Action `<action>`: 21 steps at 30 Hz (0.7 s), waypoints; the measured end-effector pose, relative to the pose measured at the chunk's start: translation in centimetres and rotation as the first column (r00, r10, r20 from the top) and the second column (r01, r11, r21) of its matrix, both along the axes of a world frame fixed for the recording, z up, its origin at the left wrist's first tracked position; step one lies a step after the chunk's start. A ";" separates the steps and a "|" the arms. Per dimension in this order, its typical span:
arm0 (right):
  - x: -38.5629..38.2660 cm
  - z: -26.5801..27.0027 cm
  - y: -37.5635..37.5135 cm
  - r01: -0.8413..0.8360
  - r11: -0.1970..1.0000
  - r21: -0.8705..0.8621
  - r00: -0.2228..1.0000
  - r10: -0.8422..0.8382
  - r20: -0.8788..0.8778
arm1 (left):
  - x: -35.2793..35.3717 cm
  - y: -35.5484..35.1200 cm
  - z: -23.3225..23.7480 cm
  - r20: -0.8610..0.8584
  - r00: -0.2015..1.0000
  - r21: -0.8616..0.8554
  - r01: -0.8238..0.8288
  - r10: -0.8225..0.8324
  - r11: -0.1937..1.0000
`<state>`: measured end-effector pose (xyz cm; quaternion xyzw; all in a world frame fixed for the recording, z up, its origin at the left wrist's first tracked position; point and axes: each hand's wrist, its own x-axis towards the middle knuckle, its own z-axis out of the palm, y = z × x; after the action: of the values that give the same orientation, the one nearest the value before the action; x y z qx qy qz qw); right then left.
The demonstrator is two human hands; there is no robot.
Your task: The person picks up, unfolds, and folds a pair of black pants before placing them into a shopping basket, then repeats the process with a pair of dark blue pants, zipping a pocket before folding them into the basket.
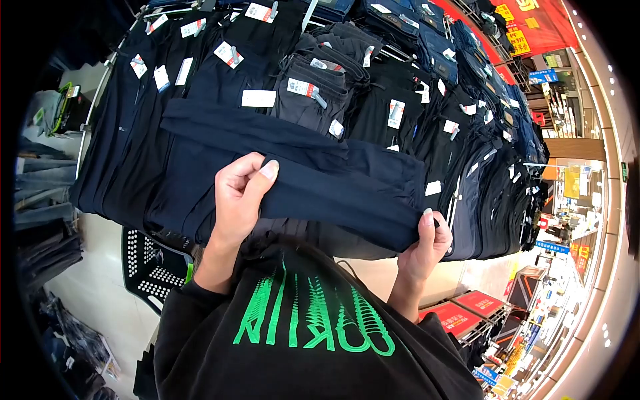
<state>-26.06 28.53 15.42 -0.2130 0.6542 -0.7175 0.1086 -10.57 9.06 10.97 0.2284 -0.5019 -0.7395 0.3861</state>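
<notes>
A pair of dark navy trousers (333, 187), folded lengthwise, is stretched sideways between my two hands. My left hand (241, 190) grips its lower edge near the middle, thumb on top and fingers curled underneath. At the right end, my right hand (427, 243) pinches the lower corner between thumb and fingers. Behind and beneath the held pair lie stacks of folded dark trousers (127, 153) with white and red paper tags. Grey trousers with drawstring waists (320, 80) are stacked just beyond it.
Folded jeans (400, 27) fill the display's far side. A black perforated basket (157, 267) with a green edge stands at the lower left. Red signs (460, 317) top a rack at the lower right. More jeans (43, 180) lie at the far left.
</notes>
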 end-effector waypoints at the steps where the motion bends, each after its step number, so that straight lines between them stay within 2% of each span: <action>1: 0.1 0.3 -0.1 0.021 1.000 0.001 1.000 -0.021 -0.018 | 0.1 -0.1 0.0 -0.011 1.000 -0.007 -0.020 0.020 1.000; 9: 0.4 2.5 0.0 0.049 0.998 -0.049 0.995 -0.053 -0.085 | 1.1 -0.5 0.9 -0.083 0.995 -0.049 -0.068 0.064 0.996; 12: -0.2 2.6 0.9 -0.032 0.999 -0.036 0.996 0.028 -0.085 | 1.3 -0.5 1.3 -0.106 0.988 -0.075 -0.124 0.116 0.989; 15: -0.3 2.9 0.7 -0.005 1.000 -0.021 0.995 0.003 -0.103 | 1.8 -0.5 1.8 -0.116 0.982 -0.055 -0.154 0.147 0.987; 19: -0.5 2.9 0.8 -0.028 0.999 -0.028 0.997 0.025 -0.079 | 2.5 -0.8 2.9 -0.003 0.988 0.009 -0.155 0.155 0.988; 21: -0.6 3.0 0.8 -0.044 0.999 -0.023 0.996 0.042 -0.079 | 2.7 -0.9 2.3 -0.096 0.986 -0.005 -0.140 0.139 0.990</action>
<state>-26.63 29.35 18.40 -0.2564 0.6442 -0.7142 0.0957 -7.91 8.11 13.26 0.2250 -0.4701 -0.7178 0.4618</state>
